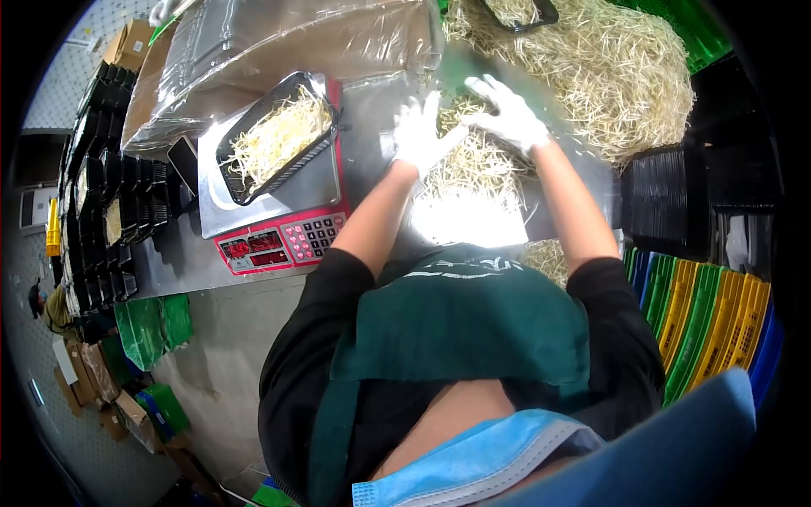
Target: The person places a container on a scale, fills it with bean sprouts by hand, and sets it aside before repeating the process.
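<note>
White gloves cover both of my hands. My left hand (422,139) is at the left edge of a small heap of bean sprouts (477,160) on the metal table, its fingers stretched out. From the other side, my right hand (508,117) reaches over the top of that heap with its fingers apart. The thumbs almost meet above the sprouts. To the left, a black plastic tray (279,173) with sprouts in it rests at a slant on a red scale (279,245). The digits on its display are too small to read.
A large pile of sprouts (621,76) fills the back right, with another black tray (541,17) on it. Stacked black trays stand right (663,198) and left (93,194). Clear plastic film (296,38) lies behind the scale; coloured crates (697,325) are at lower right.
</note>
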The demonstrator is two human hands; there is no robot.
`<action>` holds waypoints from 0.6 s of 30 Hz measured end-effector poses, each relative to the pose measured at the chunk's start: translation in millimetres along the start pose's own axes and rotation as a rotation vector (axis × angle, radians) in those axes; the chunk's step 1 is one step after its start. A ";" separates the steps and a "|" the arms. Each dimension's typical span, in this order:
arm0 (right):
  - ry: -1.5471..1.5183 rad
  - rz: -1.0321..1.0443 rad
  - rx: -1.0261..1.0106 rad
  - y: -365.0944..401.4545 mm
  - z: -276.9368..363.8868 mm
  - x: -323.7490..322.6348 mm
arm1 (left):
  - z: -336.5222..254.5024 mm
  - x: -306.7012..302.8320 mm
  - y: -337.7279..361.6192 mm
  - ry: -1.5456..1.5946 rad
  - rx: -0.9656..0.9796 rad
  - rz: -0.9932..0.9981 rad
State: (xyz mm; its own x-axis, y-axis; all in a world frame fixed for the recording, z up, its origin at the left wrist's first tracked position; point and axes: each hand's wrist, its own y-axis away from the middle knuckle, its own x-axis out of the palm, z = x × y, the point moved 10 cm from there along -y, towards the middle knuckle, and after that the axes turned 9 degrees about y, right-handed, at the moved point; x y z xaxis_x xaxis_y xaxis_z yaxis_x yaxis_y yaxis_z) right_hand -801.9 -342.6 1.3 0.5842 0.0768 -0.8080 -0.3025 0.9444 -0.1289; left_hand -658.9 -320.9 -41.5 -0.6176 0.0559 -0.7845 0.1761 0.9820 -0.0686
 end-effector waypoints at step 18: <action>-0.808 0.005 0.227 86.6 8.5 -15.7 | -52.8 -21.1 59.0 0.651 0.276 -0.050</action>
State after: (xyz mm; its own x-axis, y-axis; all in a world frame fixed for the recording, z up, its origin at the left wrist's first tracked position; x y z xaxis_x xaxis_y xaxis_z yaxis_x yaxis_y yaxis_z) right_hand -830.8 -259.3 7.7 0.9693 0.2047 -0.1366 -0.1978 0.9783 0.0624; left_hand -676.0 -254.7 3.6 -0.9478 0.1928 -0.2540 0.2698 0.9095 -0.3162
